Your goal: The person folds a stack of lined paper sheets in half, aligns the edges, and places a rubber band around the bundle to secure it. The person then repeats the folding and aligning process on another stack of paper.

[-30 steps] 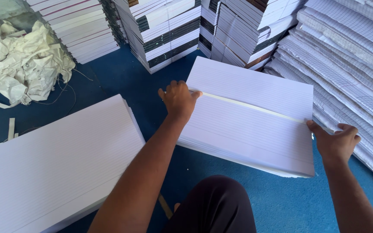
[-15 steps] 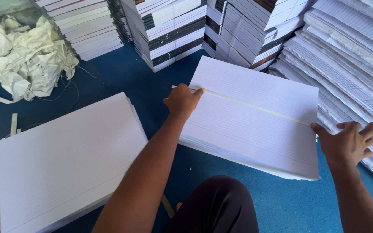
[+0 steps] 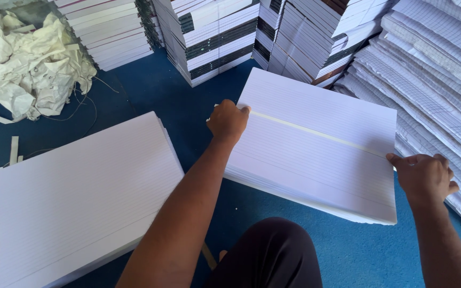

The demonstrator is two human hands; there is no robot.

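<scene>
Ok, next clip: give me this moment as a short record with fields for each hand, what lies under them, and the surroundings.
Left hand: left hand pinches one end of a thin pale strip at the left edge of the ruled paper stack.
Right hand: right hand pinches the strip's other end at the right edge.
Strip: lies taut across the top sheet.
Nearby: second ruled stack to the left; crumpled white paper; piles of bound books behind.
Floor: blue.

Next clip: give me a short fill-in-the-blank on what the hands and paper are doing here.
1. The left hand and right hand hold opposite ends of a thin pale ____ across the ruled paper stack.
2. The floor is ____ in colour.
3. A second ruled stack lies on the person's ____ side.
4. Crumpled white ____ lies at upper left.

Missing words: strip; blue; left; paper
</scene>
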